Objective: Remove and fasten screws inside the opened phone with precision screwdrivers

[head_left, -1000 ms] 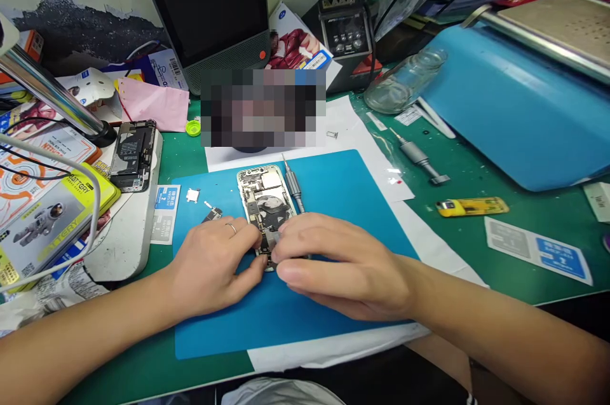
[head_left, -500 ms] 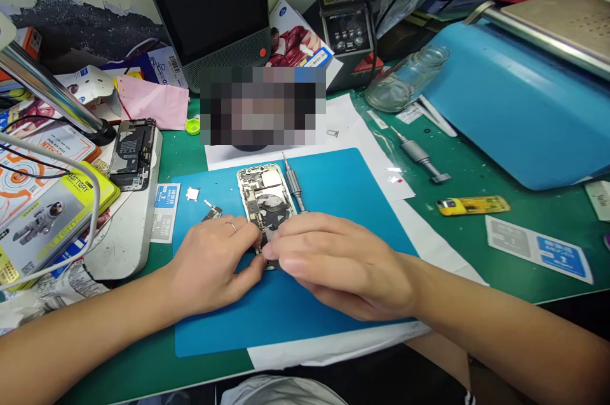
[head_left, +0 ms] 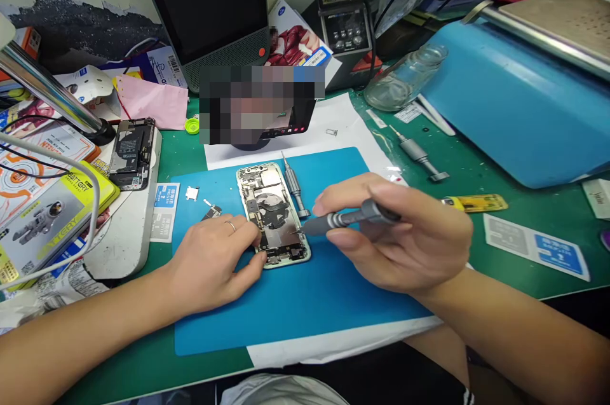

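Observation:
An opened phone (head_left: 281,201) lies on the blue mat with its inner parts bare. My left hand (head_left: 216,259), its fingers curled, grips the phone's lower left edge between thumb and forefinger. A dark grey screwdriver (head_left: 350,217) is pinched in my right hand (head_left: 405,236), to the right of the phone. Its tip points left, close to the phone's right edge; I cannot tell whether it touches. Along the phone's upper right side lies a second grey screwdriver (head_left: 294,185). A small dark part (head_left: 212,211) sits beyond my left knuckles, near a small metal plate (head_left: 192,193).
Another phone body (head_left: 131,154) rests on a white stand at the left, beside boxes (head_left: 60,224). A dark-screened display (head_left: 210,11) stands behind. At the right lie a third screwdriver (head_left: 417,152), a glass jar (head_left: 405,81), a yellow tool (head_left: 479,203) and a printed card (head_left: 536,246).
My right hand has moved right and back from the phone's lower end, bringing the screwdriver into sight and uncovering that end. My left hand stays where it was.

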Motion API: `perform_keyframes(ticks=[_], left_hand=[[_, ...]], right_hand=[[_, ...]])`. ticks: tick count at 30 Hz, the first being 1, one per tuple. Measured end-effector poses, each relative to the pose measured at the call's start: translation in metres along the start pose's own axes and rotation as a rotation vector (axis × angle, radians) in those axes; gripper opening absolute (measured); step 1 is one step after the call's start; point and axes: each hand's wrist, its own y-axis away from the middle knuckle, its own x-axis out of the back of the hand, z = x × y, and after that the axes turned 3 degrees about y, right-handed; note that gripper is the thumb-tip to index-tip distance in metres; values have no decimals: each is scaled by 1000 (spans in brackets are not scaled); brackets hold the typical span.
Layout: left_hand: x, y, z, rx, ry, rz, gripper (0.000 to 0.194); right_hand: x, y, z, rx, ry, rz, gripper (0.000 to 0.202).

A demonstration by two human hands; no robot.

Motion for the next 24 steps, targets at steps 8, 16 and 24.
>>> perform_keyframes(ticks=[8, 16, 24], left_hand=[[1, 0, 1, 5, -4, -17, 14], [2, -1, 1, -94, -96, -4, 39], [2, -2, 0, -142, -202, -18, 36]], right_hand=[[0, -1, 8, -168, 124, 212, 62], [25, -20, 49, 149, 528, -65, 23], [24, -28, 69, 197, 436, -416, 13]])
